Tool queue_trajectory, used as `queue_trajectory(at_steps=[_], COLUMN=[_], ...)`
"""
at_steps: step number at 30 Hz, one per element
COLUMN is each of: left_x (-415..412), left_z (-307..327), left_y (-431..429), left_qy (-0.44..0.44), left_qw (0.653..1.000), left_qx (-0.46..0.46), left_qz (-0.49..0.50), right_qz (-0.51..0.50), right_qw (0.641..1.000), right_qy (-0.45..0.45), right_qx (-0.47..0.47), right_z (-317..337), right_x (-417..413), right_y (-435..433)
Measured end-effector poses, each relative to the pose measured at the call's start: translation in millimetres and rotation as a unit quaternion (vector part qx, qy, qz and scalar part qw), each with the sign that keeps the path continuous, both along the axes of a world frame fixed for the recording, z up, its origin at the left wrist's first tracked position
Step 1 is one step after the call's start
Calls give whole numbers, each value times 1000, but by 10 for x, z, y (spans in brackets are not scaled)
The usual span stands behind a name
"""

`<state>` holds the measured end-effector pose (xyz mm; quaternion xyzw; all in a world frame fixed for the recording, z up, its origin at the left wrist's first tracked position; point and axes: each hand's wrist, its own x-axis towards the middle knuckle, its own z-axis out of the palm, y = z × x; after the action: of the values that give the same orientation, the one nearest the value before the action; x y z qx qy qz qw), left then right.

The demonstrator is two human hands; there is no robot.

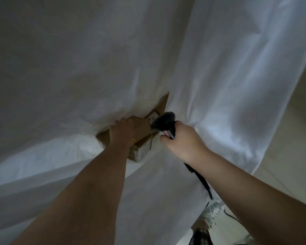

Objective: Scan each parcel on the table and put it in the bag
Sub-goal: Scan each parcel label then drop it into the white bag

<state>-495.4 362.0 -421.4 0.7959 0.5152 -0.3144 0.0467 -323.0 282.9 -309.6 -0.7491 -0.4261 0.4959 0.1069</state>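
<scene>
Left hand (122, 130) grip clasps 1 parcel (140, 138) in bag (219, 76); right hand (182, 138) clenches 1 scanner (163, 123).

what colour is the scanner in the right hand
Black, seen in the head view: the scanner gripped by the right hand.

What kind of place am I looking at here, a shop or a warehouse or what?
Probably a parcel sorting or dispatch spot, though little of the room shows. A large white bag fills the view, the left hand pushes a cardboard parcel into it, and the right hand grips a black barcode scanner.
</scene>
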Motion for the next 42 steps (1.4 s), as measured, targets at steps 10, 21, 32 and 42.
queue_trajectory(at_steps=[10,21,32,42], left_x=[300,1193,2879,3767], left_z=[1473,3698,4957,5049], left_y=[-258,-542,-1237,-1922], left_qy=[-31,-205,-338,-356], left_qw=[998,953,871,871], left_qx=[-13,52,92,31], left_qz=[-54,-218,-344,-338], right_qz=[-2,-173,-375,-467], right_qw=[999,973,892,843], right_qy=[-47,-109,-148,-126], right_qx=[4,112,203,234], right_z=[1064,2960,4044,3981], right_x=[164,968,2155,2917], right_y=[-271,-847,-1957,-2789])
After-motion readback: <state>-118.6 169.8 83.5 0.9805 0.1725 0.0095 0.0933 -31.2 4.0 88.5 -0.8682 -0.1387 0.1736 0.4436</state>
